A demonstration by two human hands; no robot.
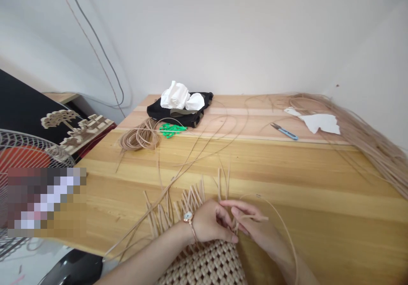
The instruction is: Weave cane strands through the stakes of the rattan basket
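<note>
A woven piece of tan strands lies at the table's front edge, with loose strand ends sticking up along its far side. My left hand, with a watch on the wrist, is closed at the right corner of the weave, its thumb and fingers pinching a strand there. Beside it, almost touching, my right hand has its fingers closed on a thin tan strand that loops out to the right. The fingertips of both hands meet, and their exact hold on the strands is partly hidden.
Coiled strands, green ties and a black bag with white tissue lie at the back left. Blue snips, white paper and a long strand bundle are at right. A fan stands left.
</note>
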